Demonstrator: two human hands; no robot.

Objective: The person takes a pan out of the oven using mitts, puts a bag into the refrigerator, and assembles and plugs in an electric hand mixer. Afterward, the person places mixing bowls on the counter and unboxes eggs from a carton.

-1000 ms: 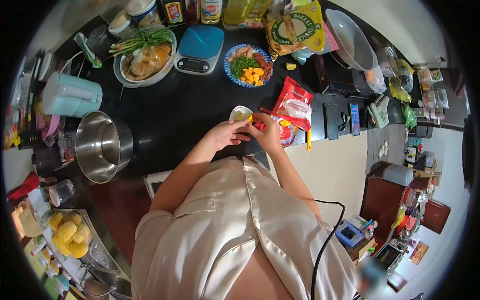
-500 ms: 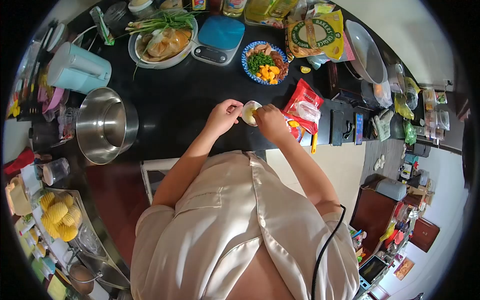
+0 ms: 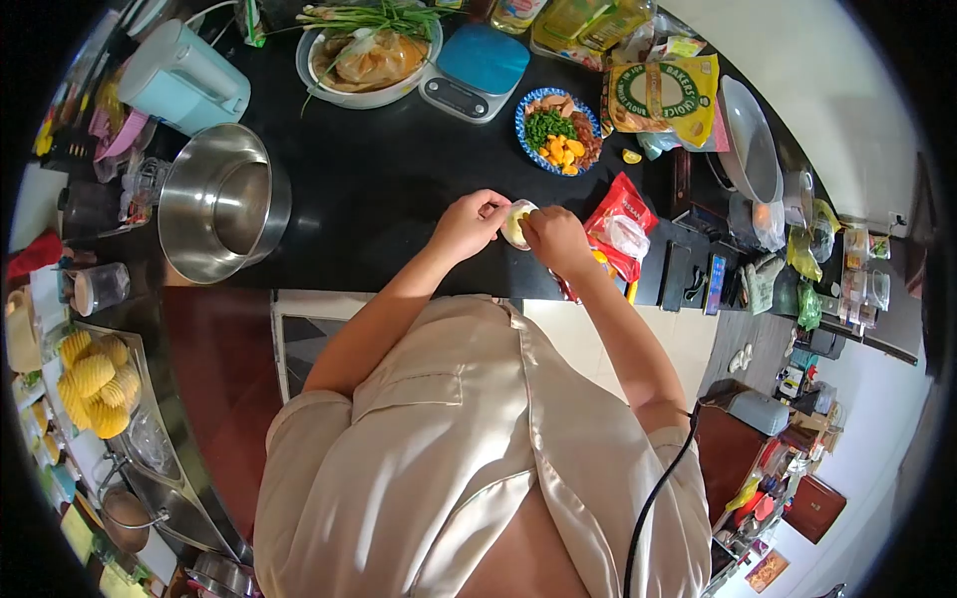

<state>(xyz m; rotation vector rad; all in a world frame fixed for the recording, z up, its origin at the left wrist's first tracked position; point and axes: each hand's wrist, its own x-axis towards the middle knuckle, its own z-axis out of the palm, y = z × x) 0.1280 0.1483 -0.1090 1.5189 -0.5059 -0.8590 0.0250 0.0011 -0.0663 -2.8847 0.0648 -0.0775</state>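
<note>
A small white bowl (image 3: 516,225) with something pale yellow in it stands between my hands near the counter's front edge. My left hand (image 3: 473,225) is at its left rim, fingers curled and pressed together. At its right side my right hand (image 3: 556,239) has its fingertips pinched together over the rim; whatever they hold is hidden. A red packet (image 3: 623,219) lies just right of my right hand. Beyond it, a blue-rimmed plate (image 3: 538,96) holds chopped greens, orange pieces and meat. A cut piece of lemon (image 3: 631,156) rests right of the plate.
A steel pot (image 3: 274,204) stands at the left, below a light-blue pitcher (image 3: 179,80). A kitchen scale (image 3: 481,65) sits beside a bowl (image 3: 377,98) of greens and a bagged item. Flour bag (image 3: 663,95), grey pan (image 3: 748,140) and phones (image 3: 714,284) are at the right.
The view has shifted, moving the counter things rightward in it. My right hand has moved from beside the red packet to the bowl's right rim; my left fingers have curled in.
</note>
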